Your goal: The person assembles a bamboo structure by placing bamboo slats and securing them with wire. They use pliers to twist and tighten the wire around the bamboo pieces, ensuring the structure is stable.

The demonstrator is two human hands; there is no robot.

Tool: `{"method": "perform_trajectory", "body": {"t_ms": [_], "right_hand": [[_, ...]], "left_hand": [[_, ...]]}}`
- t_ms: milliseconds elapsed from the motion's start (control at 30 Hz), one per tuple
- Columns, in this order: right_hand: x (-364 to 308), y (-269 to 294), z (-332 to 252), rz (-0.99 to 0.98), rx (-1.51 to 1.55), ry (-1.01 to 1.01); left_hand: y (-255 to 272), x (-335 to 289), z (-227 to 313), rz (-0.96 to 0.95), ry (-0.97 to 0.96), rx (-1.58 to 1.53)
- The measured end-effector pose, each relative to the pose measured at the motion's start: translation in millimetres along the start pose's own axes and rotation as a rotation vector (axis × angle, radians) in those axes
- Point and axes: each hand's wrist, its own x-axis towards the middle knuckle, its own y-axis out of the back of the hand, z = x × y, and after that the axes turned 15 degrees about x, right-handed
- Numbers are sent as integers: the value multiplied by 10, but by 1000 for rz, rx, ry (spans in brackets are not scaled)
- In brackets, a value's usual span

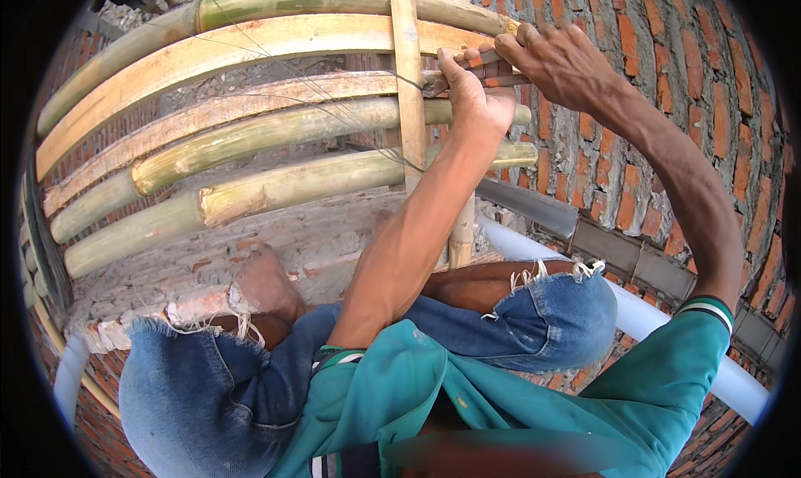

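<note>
Both my hands are at the right ends of several bamboo poles and split lengths, next to an upright wooden strip [407, 86] crossing them. My left hand [484, 103] is closed around pliers [504, 81] with orange-and-grey handles. The dark head of the pliers points left toward the strip, partly covered by my left hand. My right hand [555, 65] curls over the handle ends from the right, also gripping them. Thin dark wire [321, 103] runs slack across the bamboo [275, 119] and passes around the strip.
A rough brick wall [651, 103] rises close on the right. Below it lie a grey pipe [534, 207] and a pale blue pipe [638, 311]. My bare foot [269, 282] rests on a mortar-covered brick ledge [167, 299]. Rubble shows beyond the bamboo.
</note>
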Motion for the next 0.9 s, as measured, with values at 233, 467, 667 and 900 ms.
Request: {"method": "perform_trajectory", "body": {"t_ms": [233,467,667,900], "right_hand": [[1206,603,515,-73,-88,676],[889,640,371,51,40,567],[382,719,187,-693,693,-320],[43,436,129,-826,806,-380]], "left_hand": [[-125,196,228,-244,-137,-357],[-228,214,180,-127,-134,-392],[-44,49,-5,-142,-85,-243],[145,-10,-26,-246,-36,-186]]}}
